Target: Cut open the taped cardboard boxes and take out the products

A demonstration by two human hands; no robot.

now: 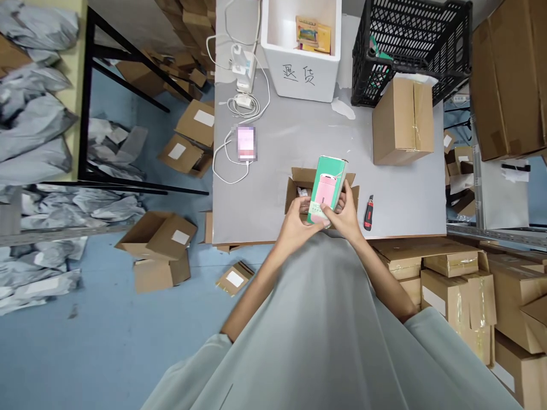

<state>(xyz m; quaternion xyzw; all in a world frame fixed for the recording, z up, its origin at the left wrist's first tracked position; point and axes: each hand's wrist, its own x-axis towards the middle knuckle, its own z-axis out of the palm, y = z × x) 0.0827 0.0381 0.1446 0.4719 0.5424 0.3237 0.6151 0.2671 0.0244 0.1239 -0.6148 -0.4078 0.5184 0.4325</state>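
Both my hands hold a green and white product box (328, 188) with a pink bottle-like item printed on its front. My left hand (296, 221) grips its lower left side, thumb along the bottom edge. Closed round the right side is my right hand (345, 213), its thumb across the front. The box is tilted over an open cardboard carton (294, 181) at the table's front edge. Something in clear wrapping shows inside the carton, mostly hidden. A red and black utility knife (368, 213) lies just right of the carton.
On the grey table (282, 136) are a white foam bin (299, 74), a black plastic crate (410, 34), a taped carton (401, 125), and a phone (246, 142) on a charging cable. Cartons stand below right; grey parcels (34, 131) fill shelves at left.
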